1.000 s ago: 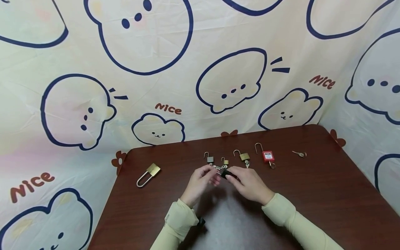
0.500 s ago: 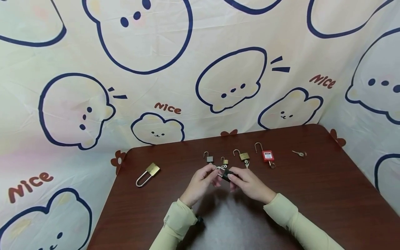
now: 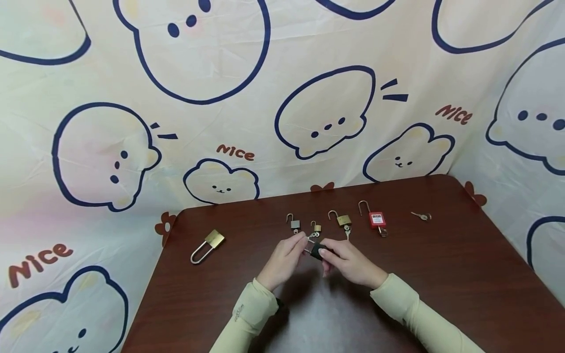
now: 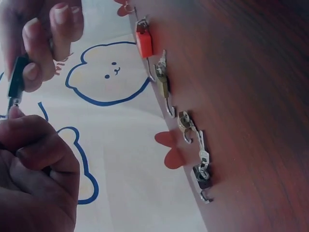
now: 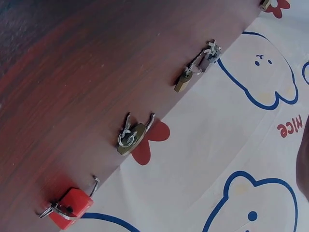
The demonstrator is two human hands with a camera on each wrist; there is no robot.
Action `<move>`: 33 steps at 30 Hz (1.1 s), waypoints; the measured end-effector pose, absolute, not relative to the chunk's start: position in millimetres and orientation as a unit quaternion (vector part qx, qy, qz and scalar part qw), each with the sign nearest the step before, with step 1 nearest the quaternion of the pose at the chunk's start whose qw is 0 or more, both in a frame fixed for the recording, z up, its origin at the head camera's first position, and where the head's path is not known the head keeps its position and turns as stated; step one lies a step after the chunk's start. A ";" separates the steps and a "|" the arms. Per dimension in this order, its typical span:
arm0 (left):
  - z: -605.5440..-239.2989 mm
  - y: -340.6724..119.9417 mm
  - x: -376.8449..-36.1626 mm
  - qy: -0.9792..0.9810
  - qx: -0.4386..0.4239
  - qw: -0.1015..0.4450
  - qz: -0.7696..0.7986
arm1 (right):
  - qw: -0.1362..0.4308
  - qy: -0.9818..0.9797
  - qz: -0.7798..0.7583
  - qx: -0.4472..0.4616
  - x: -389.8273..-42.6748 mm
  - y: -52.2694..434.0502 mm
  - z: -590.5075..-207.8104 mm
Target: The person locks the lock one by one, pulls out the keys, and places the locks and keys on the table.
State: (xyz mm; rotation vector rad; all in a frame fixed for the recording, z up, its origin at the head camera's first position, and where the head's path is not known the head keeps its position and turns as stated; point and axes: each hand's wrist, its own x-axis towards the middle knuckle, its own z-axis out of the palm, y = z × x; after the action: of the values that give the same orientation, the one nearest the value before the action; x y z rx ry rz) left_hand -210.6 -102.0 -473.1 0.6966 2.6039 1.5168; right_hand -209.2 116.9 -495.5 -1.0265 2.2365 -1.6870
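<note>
A black padlock (image 3: pixel 317 251) is held between both hands, above the table. The right hand (image 3: pixel 350 260) grips its dark body, thumb on the near face. At the shackle end, the left hand (image 3: pixel 282 260) pinches the metal loop, and its fingers cover part of it. The left wrist view shows the padlock (image 4: pixel 18 77) edge-on, with the right hand (image 4: pixel 46 41) above and the curled left hand (image 4: pixel 38 169) below. Only a sliver of the right hand (image 5: pixel 303 164) enters the right wrist view. Whether the held shackle is latched cannot be made out.
Behind the hands lie a small grey padlock (image 3: pixel 295 224), a tiny brass padlock (image 3: pixel 317 228), a brass padlock (image 3: pixel 344 221) and a red padlock (image 3: pixel 377 219), shackles open. A long-shackle brass padlock (image 3: pixel 215 239) lies left, keys (image 3: pixel 423 216) right. Patterned cloth (image 3: pixel 220 122) hangs behind the table (image 3: pixel 463 274).
The black padlock has turned slightly and come a little nearer in the hands. The left fingers have drawn together over the shackle, covering more of it. The padlocks on the table stay put.
</note>
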 end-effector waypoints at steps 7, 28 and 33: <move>-476.1 -95.7 -207.7 0.854 0.264 -0.046 0.445 | 0.093 0.725 -0.588 -0.348 -206.5 113.3 -491.7; -485.0 -86.3 -201.6 0.882 0.271 -0.120 0.367 | 0.076 0.747 -0.573 -0.328 -201.8 113.3 -491.4; -488.2 -86.8 -201.7 0.889 0.264 -0.115 0.356 | 0.087 0.751 -0.569 -0.324 -203.4 113.1 -492.9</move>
State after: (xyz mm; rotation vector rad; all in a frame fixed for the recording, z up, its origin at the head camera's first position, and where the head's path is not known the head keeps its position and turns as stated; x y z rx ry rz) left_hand -201.7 -86.8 -488.2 0.8970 3.0174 1.2079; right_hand -203.4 113.1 -492.9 -0.9638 2.2363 -1.6943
